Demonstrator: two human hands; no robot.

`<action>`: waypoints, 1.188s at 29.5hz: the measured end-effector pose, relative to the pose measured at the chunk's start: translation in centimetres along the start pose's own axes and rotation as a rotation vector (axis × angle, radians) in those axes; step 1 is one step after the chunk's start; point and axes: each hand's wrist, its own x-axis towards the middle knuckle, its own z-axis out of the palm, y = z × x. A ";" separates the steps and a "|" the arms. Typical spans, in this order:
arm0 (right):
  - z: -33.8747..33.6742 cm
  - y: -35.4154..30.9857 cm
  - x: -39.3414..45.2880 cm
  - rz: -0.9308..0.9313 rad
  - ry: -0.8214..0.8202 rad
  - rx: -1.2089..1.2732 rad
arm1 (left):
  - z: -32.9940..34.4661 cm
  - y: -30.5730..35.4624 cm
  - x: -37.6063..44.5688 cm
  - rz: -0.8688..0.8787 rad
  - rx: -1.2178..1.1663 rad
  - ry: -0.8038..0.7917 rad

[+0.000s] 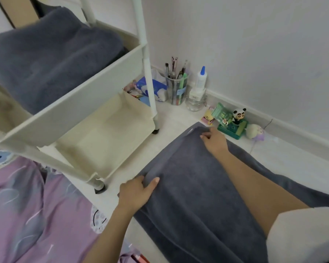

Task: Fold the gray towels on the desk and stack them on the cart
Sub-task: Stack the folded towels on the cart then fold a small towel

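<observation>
A gray towel lies spread on the white desk, folded over lengthwise. My left hand pinches its left edge near the front corner. My right hand grips the far corner of the same edge, fingers curled on the cloth. A cream cart stands on the desk at the left. Its upper tray holds folded gray towels, piled above the rim. The lower tray has nothing in it.
Along the wall stand a clear cup of pens, a glue bottle, a glass jar, a green panda ornament and a small plush. Purple patterned fabric fills the lower left. The cart's post rises near the towel's far corner.
</observation>
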 end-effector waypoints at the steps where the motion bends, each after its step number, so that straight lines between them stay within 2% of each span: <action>1: 0.0 0.0 0.4 -0.024 0.021 -0.102 | -0.2 -0.4 -0.2 0.019 0.013 -0.044; 3: 0.1 -0.1 1.5 -0.091 0.053 -0.359 | -0.3 -1.6 -0.1 0.062 0.043 -0.134; 5: 0.3 -0.1 2.3 -0.200 0.026 -0.462 | -0.5 -2.4 0.1 0.098 -0.016 -0.180; 6: 0.6 -0.1 2.6 -0.250 -0.020 -0.456 | -0.7 -2.6 0.0 0.095 -0.083 -0.173; 8: 0.7 -0.4 2.7 -0.232 -0.097 -0.388 | -1.0 -2.6 -0.2 0.065 -0.221 -0.105; 13: 0.5 -1.3 3.7 -0.028 0.028 -0.136 | -1.0 -3.0 -0.3 -0.207 -0.608 0.135; 16: 1.1 -1.4 3.6 -0.064 0.060 -0.190 | -0.2 -3.1 -0.4 -0.255 -0.405 0.273; 23: 2.6 -1.1 4.4 -0.119 0.135 -0.267 | 1.5 -2.6 0.2 -0.211 -0.059 0.277; 25: 2.7 -1.2 4.7 -0.100 0.113 -0.286 | 1.9 -2.5 0.2 -0.157 0.027 0.323; 27: 2.7 -1.6 4.2 -0.107 0.099 -0.295 | 2.8 -2.7 0.0 -0.052 0.161 0.460; 29: 2.8 -1.8 2.5 -0.165 0.152 -0.332 | 3.2 -2.6 -0.3 0.106 0.162 0.508; 31: 3.1 -1.5 0.3 -0.247 0.198 -0.388 | 3.2 -2.0 -0.3 0.306 0.116 0.410; 33: 3.3 -0.9 -2.9 -0.288 0.171 -0.444 | 2.9 -0.5 -0.3 0.471 0.100 0.200; 35: 4.0 -0.3 -6.3 -0.323 0.140 -0.451 | 3.6 0.4 0.3 0.519 0.197 0.065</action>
